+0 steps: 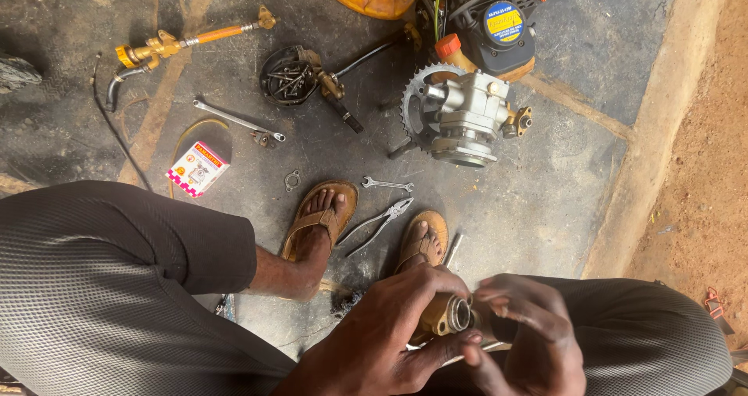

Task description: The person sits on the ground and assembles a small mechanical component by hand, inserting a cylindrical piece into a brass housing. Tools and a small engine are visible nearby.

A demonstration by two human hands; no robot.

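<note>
Holding: a small brass fitting (446, 316) with a metal ring end, up over my lap, so that's where the piece I'm working on sits right now
Left hand (389, 330): wrapped around the brass body from below and the side, thumb underneath, grip closed on it
Right hand (523, 326): fingers curled at the ring end, a bit blurred, so I can't tell if it's pinching the ring or just touching it
Done so far, I'd say: the pump unit (461, 115) with its toothed gear is lying apart from the engine (492, 18) on the floor, and the fitting is off and in my hands
Left, I'd guess: loads, parts are spread all over
Floor bits: pliers (379, 223) between my sandals, small spanner (387, 184) just above them, longer spanner (238, 120) further left, dish of bolts (286, 75), brass valve with an orange pipe (191, 41), little carton (198, 167)
Pose: sitting, knees wide, both hands close together low in the middle
</note>
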